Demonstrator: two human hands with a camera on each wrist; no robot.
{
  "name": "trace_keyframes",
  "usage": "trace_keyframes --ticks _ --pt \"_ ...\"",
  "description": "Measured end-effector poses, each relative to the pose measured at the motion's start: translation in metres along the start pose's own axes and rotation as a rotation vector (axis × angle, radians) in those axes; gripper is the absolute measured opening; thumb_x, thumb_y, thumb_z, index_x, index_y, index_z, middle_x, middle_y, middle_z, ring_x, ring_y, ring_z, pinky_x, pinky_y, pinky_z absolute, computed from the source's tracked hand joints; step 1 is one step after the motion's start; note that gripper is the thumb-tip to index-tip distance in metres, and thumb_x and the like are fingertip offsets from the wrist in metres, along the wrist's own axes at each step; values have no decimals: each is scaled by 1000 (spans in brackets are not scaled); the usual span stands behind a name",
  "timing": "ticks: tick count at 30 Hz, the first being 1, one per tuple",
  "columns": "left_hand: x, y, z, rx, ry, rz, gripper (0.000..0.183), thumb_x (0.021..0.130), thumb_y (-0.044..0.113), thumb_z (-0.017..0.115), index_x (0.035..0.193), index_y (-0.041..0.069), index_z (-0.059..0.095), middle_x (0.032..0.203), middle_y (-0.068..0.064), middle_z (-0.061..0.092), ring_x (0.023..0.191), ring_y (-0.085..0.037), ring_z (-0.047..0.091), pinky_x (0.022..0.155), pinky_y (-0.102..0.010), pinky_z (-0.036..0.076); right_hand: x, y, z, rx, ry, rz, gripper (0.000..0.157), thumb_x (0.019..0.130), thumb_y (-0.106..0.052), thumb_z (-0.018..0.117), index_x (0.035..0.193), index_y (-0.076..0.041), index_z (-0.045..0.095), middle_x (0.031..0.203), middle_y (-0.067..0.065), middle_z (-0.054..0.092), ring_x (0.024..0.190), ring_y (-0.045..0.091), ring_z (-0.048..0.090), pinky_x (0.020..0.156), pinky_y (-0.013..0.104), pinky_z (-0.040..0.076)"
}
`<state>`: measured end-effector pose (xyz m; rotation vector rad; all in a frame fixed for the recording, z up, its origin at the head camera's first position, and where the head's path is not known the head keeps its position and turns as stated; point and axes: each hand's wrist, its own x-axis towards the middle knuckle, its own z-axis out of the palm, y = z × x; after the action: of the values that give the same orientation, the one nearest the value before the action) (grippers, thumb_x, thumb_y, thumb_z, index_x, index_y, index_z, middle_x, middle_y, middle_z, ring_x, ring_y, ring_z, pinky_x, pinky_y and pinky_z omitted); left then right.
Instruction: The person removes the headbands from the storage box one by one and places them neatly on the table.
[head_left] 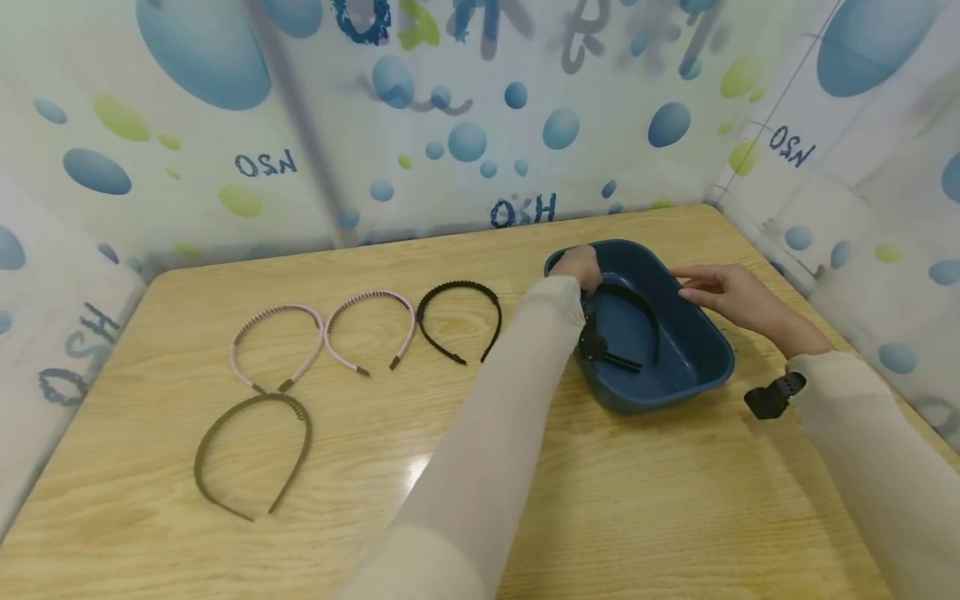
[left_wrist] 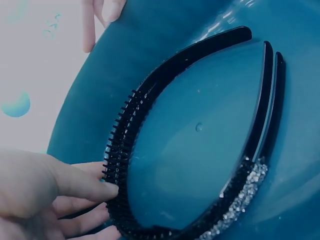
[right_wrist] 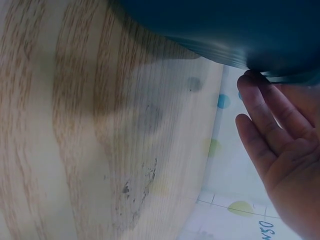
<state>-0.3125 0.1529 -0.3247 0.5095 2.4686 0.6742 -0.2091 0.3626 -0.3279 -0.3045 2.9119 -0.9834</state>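
Observation:
My left hand (head_left: 579, 265) reaches into a blue plastic basin (head_left: 705, 367). There its thumb and fingers pinch the toothed side of a black headband (left_wrist: 120, 135). Silver glitter (left_wrist: 240, 202) covers part of a black band on the basin floor, and two band ends lie side by side, so two headbands seem nested together. At the basin's right rim is my right hand (head_left: 731, 296). In the right wrist view, the fairly straight fingers (right_wrist: 265, 115) of that hand touch the outside of the basin near its edge.
Left of the basin on the wooden table (head_left: 637, 500) lie a black headband (head_left: 460, 285), a pink headband (head_left: 408, 333), another pink headband (head_left: 234, 354) and an olive headband (head_left: 201, 458). A patterned wall covering (head_left: 465, 183) stands behind the table and along both sides.

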Motion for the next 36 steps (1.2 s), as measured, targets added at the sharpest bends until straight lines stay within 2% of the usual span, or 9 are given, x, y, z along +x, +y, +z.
trace_keyframes --ticks 7,14,19,23,26,28,30,33,36 --pt "6 -1 2 9 27 -12 21 93 2 46 113 1 53 59 -2 29 45 -11 16 43 -24 24 -1 0 0 13 -9 -11 41 94 -13 52 132 1 47 113 26 57 80 -13 51 72 25 49" --pt "27 -8 8 -17 45 42 16 90 -2 45 80 0 58 54 -2 23 46 -12 17 44 -25 22 -1 -1 0 24 -8 -1 41 94 -13 52 133 -1 47 114 26 57 80 -14 51 73 30 50" --pt "10 -1 0 15 31 33 30 94 4 45 63 7 47 54 -1 22 45 -11 16 43 -24 22 0 0 0 19 -6 2 41 94 -13 53 133 -1 47 114 26 57 80 -14 51 73 30 50" --pt "0 1 -5 16 37 42 39 94 7 46 56 8 40 53 -1 33 43 -10 16 40 -22 21 0 0 0 17 -7 7 42 94 -14 53 133 -1 47 113 25 58 79 -14 50 74 32 50" --pt "-6 1 -9 -12 57 57 30 92 1 50 64 5 60 74 -3 57 48 -9 28 43 -22 23 0 0 1 18 -11 -5 42 94 -14 52 133 0 46 112 26 58 80 -14 51 73 30 50" --pt "-8 0 -10 -5 54 67 21 90 -3 51 85 5 70 99 -1 64 60 -8 43 46 -22 27 -1 0 1 17 -12 -23 42 94 -13 52 133 2 46 111 26 58 80 -13 51 71 25 49" --pt "-9 0 -12 -18 51 70 28 88 -7 53 106 7 69 117 0 61 81 -10 54 51 -23 32 -1 0 0 17 -14 -42 41 95 -12 51 133 3 46 109 27 58 80 -13 51 69 20 48" --pt "-12 0 -14 -22 37 76 33 87 -7 56 115 8 65 120 -2 59 103 -14 54 59 -23 40 -1 0 0 18 -15 -60 41 95 -11 51 132 4 45 108 28 58 81 -12 51 67 15 45" --pt "-15 0 -17 -51 40 76 32 87 -5 57 116 8 65 120 -2 59 104 -15 53 65 -27 46 -1 1 1 24 -15 -59 41 95 -10 51 132 4 45 109 28 58 81 -11 51 66 14 45"
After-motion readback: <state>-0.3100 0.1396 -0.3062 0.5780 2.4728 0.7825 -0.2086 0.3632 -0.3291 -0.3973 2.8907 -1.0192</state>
